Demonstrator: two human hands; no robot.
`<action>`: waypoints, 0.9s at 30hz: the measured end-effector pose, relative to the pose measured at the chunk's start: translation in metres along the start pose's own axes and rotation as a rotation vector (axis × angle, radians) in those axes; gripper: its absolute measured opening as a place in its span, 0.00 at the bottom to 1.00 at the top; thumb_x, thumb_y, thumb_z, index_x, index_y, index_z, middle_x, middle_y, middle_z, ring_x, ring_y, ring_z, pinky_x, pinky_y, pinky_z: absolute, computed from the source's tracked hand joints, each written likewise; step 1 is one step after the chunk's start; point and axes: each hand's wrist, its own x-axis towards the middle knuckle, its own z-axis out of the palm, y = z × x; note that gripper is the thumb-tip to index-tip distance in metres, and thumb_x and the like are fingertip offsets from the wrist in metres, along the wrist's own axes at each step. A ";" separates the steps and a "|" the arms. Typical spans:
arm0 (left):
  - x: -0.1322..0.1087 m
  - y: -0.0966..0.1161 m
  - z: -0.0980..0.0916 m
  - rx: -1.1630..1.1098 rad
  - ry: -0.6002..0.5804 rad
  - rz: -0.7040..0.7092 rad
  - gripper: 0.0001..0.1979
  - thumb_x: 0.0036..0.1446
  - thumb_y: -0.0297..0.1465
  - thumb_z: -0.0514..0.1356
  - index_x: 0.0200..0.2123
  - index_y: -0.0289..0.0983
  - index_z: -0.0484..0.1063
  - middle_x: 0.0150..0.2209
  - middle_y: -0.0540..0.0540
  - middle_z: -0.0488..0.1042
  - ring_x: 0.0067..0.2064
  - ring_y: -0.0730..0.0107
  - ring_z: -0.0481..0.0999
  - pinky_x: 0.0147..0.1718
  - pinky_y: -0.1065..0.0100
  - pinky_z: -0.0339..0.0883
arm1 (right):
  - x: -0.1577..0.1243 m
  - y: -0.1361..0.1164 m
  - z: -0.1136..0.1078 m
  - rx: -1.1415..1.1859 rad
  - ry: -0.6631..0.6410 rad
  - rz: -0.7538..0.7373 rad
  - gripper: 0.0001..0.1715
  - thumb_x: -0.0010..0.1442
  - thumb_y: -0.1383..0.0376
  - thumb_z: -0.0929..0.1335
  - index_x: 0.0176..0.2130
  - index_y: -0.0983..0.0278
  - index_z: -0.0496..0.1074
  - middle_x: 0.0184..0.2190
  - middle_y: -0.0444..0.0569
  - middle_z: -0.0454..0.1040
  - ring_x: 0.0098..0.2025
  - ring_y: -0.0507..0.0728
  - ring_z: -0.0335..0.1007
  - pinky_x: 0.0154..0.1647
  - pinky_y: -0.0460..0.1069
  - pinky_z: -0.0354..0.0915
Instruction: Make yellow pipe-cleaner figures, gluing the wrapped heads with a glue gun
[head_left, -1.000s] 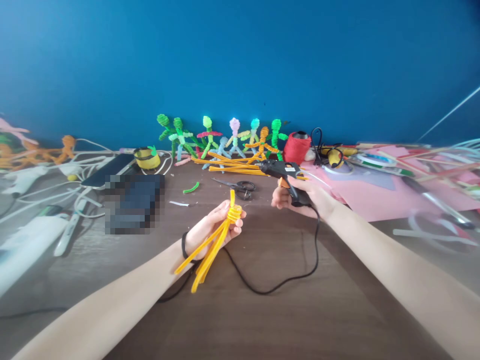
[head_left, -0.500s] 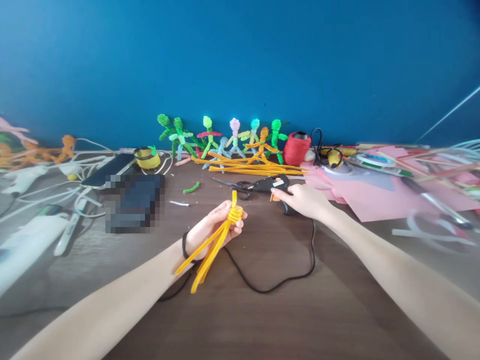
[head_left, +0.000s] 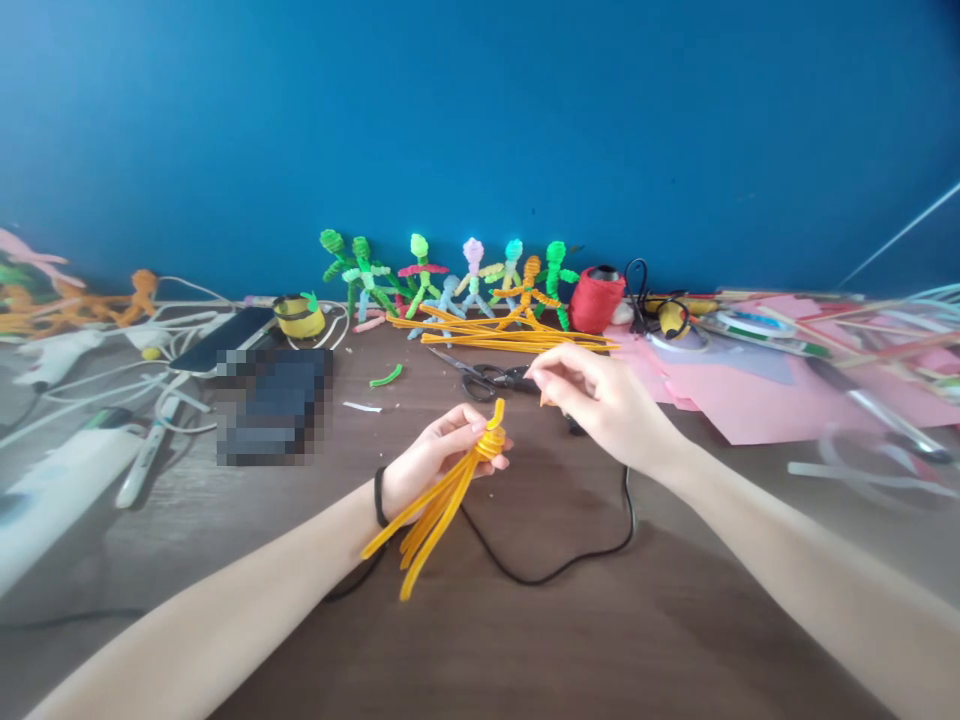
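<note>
My left hand [head_left: 448, 455] is closed around a bundle of yellow-orange pipe cleaners [head_left: 442, 505]. The bundle is coiled near its top, with a short end sticking up and several long ends hanging toward me. My right hand [head_left: 600, 400] hovers over the black glue gun [head_left: 517, 377], hiding most of it. Its fingers are bent and slightly apart, with nothing visible between them. Black-handled scissors [head_left: 480, 380] lie just left of the glue gun.
Pipe-cleaner figures [head_left: 472, 270] stand along the blue wall behind loose orange pipe cleaners [head_left: 517, 340]. A red spool [head_left: 596, 300] and pink paper [head_left: 750, 405] are at the right. Phones [head_left: 225, 340] and white cables lie left. A black cord [head_left: 555, 578] curves across the table.
My right hand has let go of the glue gun and come up and toward my left hand. My left hand has shifted slightly right with the pipe-cleaner bundle, whose tip now bends right.
</note>
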 end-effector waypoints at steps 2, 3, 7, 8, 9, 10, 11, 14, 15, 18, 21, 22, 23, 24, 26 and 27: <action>-0.001 0.000 0.003 0.041 0.001 0.013 0.09 0.49 0.31 0.61 0.27 0.35 0.62 0.29 0.46 0.76 0.28 0.74 0.76 0.32 0.73 0.65 | -0.005 -0.012 0.004 0.115 -0.077 0.023 0.13 0.59 0.58 0.61 0.34 0.64 0.66 0.27 0.46 0.71 0.27 0.50 0.65 0.26 0.45 0.58; -0.001 0.000 0.005 0.058 0.000 0.022 0.09 0.48 0.31 0.61 0.27 0.35 0.62 0.29 0.46 0.76 0.28 0.73 0.76 0.31 0.72 0.65 | -0.007 -0.017 0.005 0.140 -0.112 0.042 0.12 0.58 0.58 0.61 0.33 0.64 0.66 0.27 0.45 0.71 0.27 0.50 0.64 0.26 0.44 0.58; -0.001 0.000 0.010 0.101 0.015 0.091 0.10 0.46 0.31 0.63 0.26 0.34 0.63 0.26 0.48 0.76 0.27 0.71 0.76 0.28 0.71 0.64 | -0.013 -0.026 0.008 0.134 -0.190 0.112 0.11 0.58 0.60 0.62 0.29 0.64 0.65 0.24 0.43 0.69 0.24 0.49 0.62 0.24 0.44 0.56; -0.001 0.000 0.011 0.109 0.021 0.110 0.10 0.46 0.31 0.63 0.25 0.34 0.63 0.25 0.49 0.75 0.26 0.70 0.76 0.28 0.72 0.64 | -0.013 -0.026 0.008 0.124 -0.207 0.121 0.10 0.58 0.61 0.62 0.28 0.64 0.65 0.23 0.42 0.69 0.24 0.48 0.61 0.24 0.44 0.55; -0.001 0.000 0.012 0.116 0.028 0.126 0.11 0.45 0.31 0.64 0.25 0.34 0.63 0.25 0.49 0.75 0.26 0.69 0.76 0.27 0.72 0.64 | -0.013 -0.027 0.007 0.115 -0.217 0.127 0.10 0.58 0.62 0.62 0.27 0.64 0.64 0.22 0.42 0.68 0.23 0.48 0.60 0.23 0.44 0.54; -0.001 0.000 0.013 0.121 0.036 0.141 0.11 0.45 0.31 0.64 0.25 0.34 0.63 0.24 0.49 0.75 0.26 0.69 0.76 0.27 0.72 0.63 | -0.014 -0.027 0.006 0.106 -0.224 0.131 0.09 0.57 0.64 0.62 0.27 0.64 0.64 0.22 0.42 0.67 0.23 0.48 0.59 0.23 0.44 0.54; -0.001 0.000 0.013 0.123 0.044 0.153 0.11 0.45 0.31 0.64 0.25 0.34 0.63 0.24 0.49 0.76 0.26 0.69 0.76 0.26 0.72 0.63 | -0.013 -0.027 0.005 0.101 -0.229 0.134 0.09 0.57 0.65 0.61 0.26 0.64 0.64 0.21 0.41 0.66 0.23 0.48 0.58 0.23 0.44 0.53; -0.002 0.000 0.014 0.124 0.066 0.177 0.11 0.44 0.31 0.64 0.25 0.34 0.63 0.24 0.49 0.76 0.26 0.70 0.76 0.27 0.73 0.64 | -0.013 -0.028 0.002 0.117 -0.287 0.148 0.09 0.56 0.66 0.61 0.25 0.65 0.63 0.19 0.41 0.63 0.22 0.47 0.56 0.22 0.43 0.52; -0.002 0.000 0.014 0.126 0.070 0.180 0.11 0.45 0.31 0.64 0.25 0.34 0.63 0.24 0.49 0.76 0.26 0.70 0.76 0.27 0.72 0.64 | -0.012 -0.028 0.001 0.140 -0.322 0.156 0.09 0.56 0.67 0.61 0.24 0.65 0.63 0.19 0.40 0.62 0.22 0.47 0.55 0.22 0.43 0.51; -0.002 0.001 0.013 0.128 0.068 0.184 0.11 0.46 0.31 0.63 0.25 0.34 0.62 0.24 0.49 0.76 0.27 0.69 0.76 0.28 0.71 0.64 | -0.010 -0.028 -0.001 0.224 -0.410 0.174 0.09 0.56 0.67 0.61 0.25 0.66 0.64 0.20 0.41 0.62 0.23 0.47 0.55 0.23 0.43 0.51; -0.003 0.001 0.012 0.114 0.059 0.180 0.11 0.46 0.31 0.63 0.25 0.35 0.62 0.25 0.49 0.76 0.28 0.70 0.76 0.29 0.71 0.65 | -0.008 -0.025 -0.003 0.266 -0.462 0.188 0.08 0.56 0.67 0.61 0.27 0.66 0.66 0.20 0.40 0.61 0.22 0.46 0.52 0.23 0.44 0.49; -0.003 0.002 0.012 0.104 0.055 0.177 0.11 0.46 0.31 0.63 0.25 0.35 0.62 0.25 0.49 0.76 0.28 0.70 0.76 0.29 0.71 0.65 | -0.007 -0.024 -0.003 0.271 -0.476 0.195 0.08 0.55 0.67 0.61 0.27 0.66 0.66 0.20 0.40 0.60 0.22 0.46 0.52 0.23 0.44 0.49; -0.003 0.002 0.012 0.094 0.050 0.173 0.12 0.46 0.31 0.63 0.25 0.35 0.62 0.25 0.49 0.76 0.28 0.70 0.76 0.29 0.71 0.65 | -0.006 -0.023 -0.003 0.276 -0.486 0.200 0.07 0.55 0.67 0.62 0.26 0.66 0.65 0.20 0.40 0.60 0.22 0.46 0.51 0.23 0.44 0.49; -0.004 0.002 0.012 0.084 0.045 0.170 0.12 0.46 0.32 0.64 0.25 0.35 0.62 0.25 0.50 0.76 0.28 0.70 0.76 0.29 0.71 0.65 | -0.005 -0.022 -0.004 0.281 -0.490 0.202 0.07 0.55 0.67 0.62 0.26 0.66 0.65 0.20 0.40 0.60 0.23 0.46 0.52 0.24 0.44 0.49; -0.004 0.003 0.012 0.068 0.034 0.165 0.12 0.46 0.32 0.64 0.25 0.35 0.62 0.25 0.50 0.75 0.28 0.70 0.76 0.29 0.71 0.65 | -0.005 -0.019 -0.004 0.288 -0.492 0.200 0.08 0.55 0.66 0.62 0.26 0.66 0.64 0.21 0.40 0.60 0.23 0.47 0.52 0.24 0.44 0.49; -0.005 0.003 0.012 0.064 0.027 0.163 0.12 0.46 0.32 0.64 0.25 0.35 0.62 0.25 0.51 0.75 0.28 0.70 0.76 0.29 0.71 0.65 | -0.004 -0.018 -0.003 0.288 -0.493 0.198 0.08 0.55 0.65 0.62 0.26 0.66 0.64 0.21 0.40 0.60 0.24 0.47 0.52 0.24 0.45 0.49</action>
